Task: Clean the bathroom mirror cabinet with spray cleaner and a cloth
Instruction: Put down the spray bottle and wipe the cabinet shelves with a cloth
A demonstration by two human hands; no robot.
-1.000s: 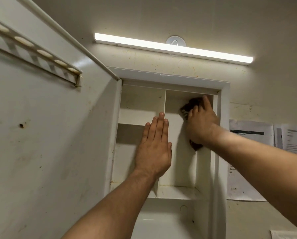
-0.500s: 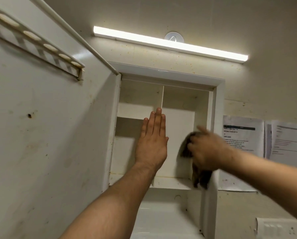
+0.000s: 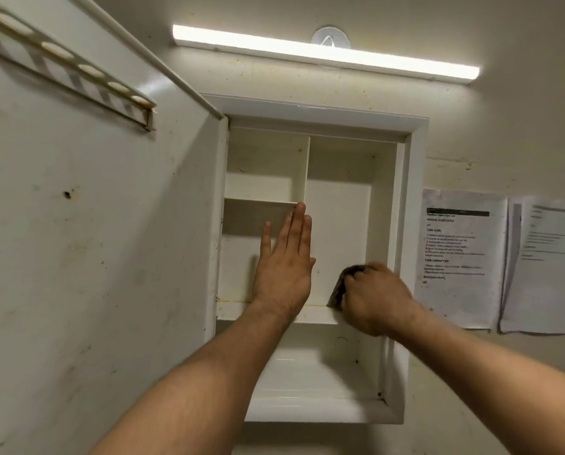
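The mirror cabinet [image 3: 415, 224] fills the middle of the frame, set in the wall with its door [image 3: 94, 257] swung wide open across the whole left side. The door's inner face is stained and carries a slotted rack [image 3: 71, 67] in the upper left.

The left hand [image 3: 284, 270] is raised at the centre, flat and fully open, fingers straight and close together, holding nothing. Its fingertips reach the front edge of the vertical divider [image 3: 302, 169] where the short shelf [image 3: 258, 201] meets it. The palm seems to rest against the divider, though the angle does not settle it.

The right hand [image 3: 376, 300] is just right of centre, its fingers curled round a dark cloth [image 3: 338, 287]. The cloth is bunched in the grip and shows at the left of the knuckles, low in the right compartment and touching the middle shelf [image 3: 317, 315].

A lit light bar [image 3: 324, 50] runs across the top of the frame above the cabinet. Two printed sheets [image 3: 458, 257] are stuck to the wall at the right edge.
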